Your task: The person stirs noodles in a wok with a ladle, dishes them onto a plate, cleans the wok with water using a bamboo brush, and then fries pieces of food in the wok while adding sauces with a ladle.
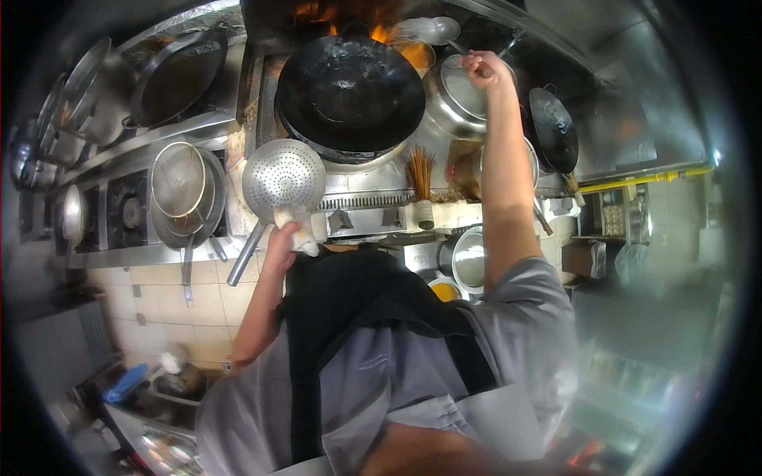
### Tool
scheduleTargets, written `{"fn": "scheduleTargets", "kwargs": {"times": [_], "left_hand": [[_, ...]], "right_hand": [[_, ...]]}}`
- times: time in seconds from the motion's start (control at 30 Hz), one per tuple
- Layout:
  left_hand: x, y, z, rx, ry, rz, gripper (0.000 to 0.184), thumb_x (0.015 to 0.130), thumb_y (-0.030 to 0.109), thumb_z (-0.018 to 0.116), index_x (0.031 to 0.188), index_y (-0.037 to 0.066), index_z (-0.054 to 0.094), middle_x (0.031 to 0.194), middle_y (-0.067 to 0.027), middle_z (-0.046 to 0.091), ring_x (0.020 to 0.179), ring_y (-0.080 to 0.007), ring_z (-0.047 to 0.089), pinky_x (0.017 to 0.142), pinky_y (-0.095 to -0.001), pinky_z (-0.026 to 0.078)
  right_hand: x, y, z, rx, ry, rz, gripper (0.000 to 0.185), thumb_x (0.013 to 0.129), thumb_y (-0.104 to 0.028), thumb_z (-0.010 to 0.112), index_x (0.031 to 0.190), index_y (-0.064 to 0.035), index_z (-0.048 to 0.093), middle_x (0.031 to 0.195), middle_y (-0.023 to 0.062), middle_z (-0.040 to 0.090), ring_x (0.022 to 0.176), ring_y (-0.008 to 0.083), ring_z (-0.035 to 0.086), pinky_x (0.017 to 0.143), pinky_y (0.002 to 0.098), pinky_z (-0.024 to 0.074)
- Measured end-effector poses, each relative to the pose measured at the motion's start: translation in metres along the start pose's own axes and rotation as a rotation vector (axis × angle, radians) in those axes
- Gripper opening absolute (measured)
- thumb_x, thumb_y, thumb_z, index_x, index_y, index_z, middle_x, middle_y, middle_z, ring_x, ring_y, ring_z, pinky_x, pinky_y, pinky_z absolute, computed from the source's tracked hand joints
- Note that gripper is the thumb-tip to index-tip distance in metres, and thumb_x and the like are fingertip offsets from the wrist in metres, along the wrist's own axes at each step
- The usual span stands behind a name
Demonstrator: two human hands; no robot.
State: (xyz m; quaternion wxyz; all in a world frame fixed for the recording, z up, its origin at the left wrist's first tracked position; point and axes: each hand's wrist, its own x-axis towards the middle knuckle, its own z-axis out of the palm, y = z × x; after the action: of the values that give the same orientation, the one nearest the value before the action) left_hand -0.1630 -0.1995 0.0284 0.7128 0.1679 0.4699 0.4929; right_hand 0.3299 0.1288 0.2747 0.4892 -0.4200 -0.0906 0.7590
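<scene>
My right hand [486, 70] is stretched far forward on the right, its fingers closed round the handle of a metal ladle [442, 30]. The ladle's bowl is above a small container [416, 55] with orange-brown contents. My left hand [279, 247] is low and close to my body, closed on a folded white cloth [297, 228]. Beside that hand lies a perforated metal skimmer [284, 179], its handle slanting down to the left. A large black wok [351, 91] sits on the burner between my hands, with a little shiny liquid in its bottom.
Flames [381, 33] show behind the wok. A bamboo brush [421, 178] stands at the stove's front edge. A lidded metal pot [467, 87] is under my right forearm. Left are a strainer [178, 178] and another wok [178, 78]; a black pan [553, 127] leans at right.
</scene>
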Motion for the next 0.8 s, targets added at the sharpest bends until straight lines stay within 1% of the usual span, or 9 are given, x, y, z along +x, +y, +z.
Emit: {"fn": "scheduleTargets", "kwargs": {"times": [0.07, 0.17, 0.23, 0.37, 0.43, 0.57, 0.6, 0.7, 0.8], "left_hand": [[-0.001, -0.003, -0.003, -0.014, -0.001, 0.008, 0.039, 0.083, 0.009, 0.064, 0.117, -0.006, 0.055, 0.102, -0.0136, 0.063, 0.089, -0.025, 0.066, 0.079, -0.0387, 0.054], [0.003, -0.011, -0.013, 0.016, 0.012, -0.02, 0.039, 0.083, 0.011, 0.065, 0.118, -0.005, 0.055, 0.104, -0.0128, 0.064, 0.091, -0.0244, 0.065, 0.08, -0.038, 0.053], [0.004, -0.014, -0.018, 0.052, -0.021, -0.046, 0.042, 0.083, 0.013, 0.066, 0.12, -0.004, 0.055, 0.106, -0.0121, 0.064, 0.091, -0.024, 0.065, 0.08, -0.0379, 0.053], [-0.001, -0.007, -0.004, 0.072, -0.018, -0.041, 0.043, 0.084, 0.013, 0.067, 0.122, -0.003, 0.055, 0.108, -0.0118, 0.064, 0.092, -0.0239, 0.065, 0.081, -0.0379, 0.053], [-0.003, -0.003, 0.007, 0.045, -0.014, -0.035, 0.044, 0.084, 0.012, 0.067, 0.124, -0.003, 0.055, 0.109, -0.0123, 0.064, 0.093, -0.0245, 0.065, 0.082, -0.0383, 0.053], [0.013, -0.007, 0.003, 0.083, -0.04, -0.126, 0.045, 0.083, 0.008, 0.064, 0.125, -0.003, 0.052, 0.107, -0.0127, 0.063, 0.094, -0.0263, 0.065, 0.083, -0.0391, 0.053], [0.005, 0.002, 0.02, 0.067, -0.011, -0.112, 0.021, 0.083, 0.009, 0.067, 0.1, -0.002, 0.061, 0.089, -0.01, 0.066, 0.077, -0.0219, 0.066, 0.068, -0.036, 0.054], [0.026, -0.003, 0.009, 0.14, -0.095, -0.192, 0.042, 0.084, 0.008, 0.064, 0.122, -0.005, 0.053, 0.105, -0.0133, 0.063, 0.092, -0.0255, 0.065, 0.08, -0.0389, 0.054], [0.02, 0.012, 0.039, 0.191, -0.172, -0.194, 0.039, 0.085, 0.011, 0.066, 0.118, -0.005, 0.055, 0.103, -0.0129, 0.064, 0.089, -0.0244, 0.066, 0.077, -0.0384, 0.054]], "right_hand": [[0.008, 0.028, -0.008, -0.41, 0.063, -0.17, 0.022, 0.1, -0.014, 0.041, 0.079, -0.0084, 0.044, 0.06, -0.0017, 0.048, 0.043, 0.0091, 0.045, 0.043, 0.0211, 0.0434], [0.004, 0.082, -0.044, -1.187, 0.414, -0.521, 0.028, 0.099, -0.019, 0.052, 0.076, -0.0025, 0.057, 0.054, 0.0048, 0.052, 0.045, 0.0137, 0.053, 0.039, 0.0303, 0.0412], [-0.017, 0.125, -0.075, -1.339, 0.572, -0.506, 0.031, 0.098, -0.025, 0.056, 0.081, -0.0009, 0.063, 0.055, 0.0092, 0.058, 0.049, 0.0198, 0.061, 0.042, 0.0345, 0.044], [-0.075, 0.232, -0.137, -1.521, 0.756, -1.047, 0.029, 0.094, -0.027, 0.061, 0.09, 0.0009, 0.066, 0.062, 0.016, 0.063, 0.06, 0.0268, 0.069, 0.053, 0.0391, 0.0487], [-0.108, 0.276, -0.161, -1.448, 0.772, -1.008, 0.021, 0.088, -0.021, 0.065, 0.09, 0.0, 0.065, 0.07, 0.025, 0.064, 0.067, 0.0445, 0.065, 0.061, 0.0491, 0.0504], [-0.152, 0.345, -0.215, -1.393, 0.875, -0.817, 0.023, 0.087, -0.024, 0.066, 0.087, -0.0018, 0.062, 0.066, 0.0213, 0.063, 0.065, 0.0425, 0.065, 0.06, 0.0491, 0.05], [-0.159, 0.359, -0.229, -1.412, 0.894, -0.759, 0.023, 0.088, -0.026, 0.065, 0.092, -0.0039, 0.063, 0.068, 0.0202, 0.065, 0.067, 0.0419, 0.066, 0.062, 0.0494, 0.0511], [-0.162, 0.385, -0.268, -1.482, 0.96, -0.639, 0.024, 0.089, -0.029, 0.064, 0.098, -0.0065, 0.064, 0.071, 0.0192, 0.067, 0.069, 0.0423, 0.066, 0.065, 0.0507, 0.0521], [-0.15, 0.389, -0.297, -1.574, 0.991, -0.532, 0.028, 0.089, -0.032, 0.063, 0.106, -0.0089, 0.064, 0.081, 0.0207, 0.069, 0.075, 0.0429, 0.067, 0.07, 0.0529, 0.053]]}}
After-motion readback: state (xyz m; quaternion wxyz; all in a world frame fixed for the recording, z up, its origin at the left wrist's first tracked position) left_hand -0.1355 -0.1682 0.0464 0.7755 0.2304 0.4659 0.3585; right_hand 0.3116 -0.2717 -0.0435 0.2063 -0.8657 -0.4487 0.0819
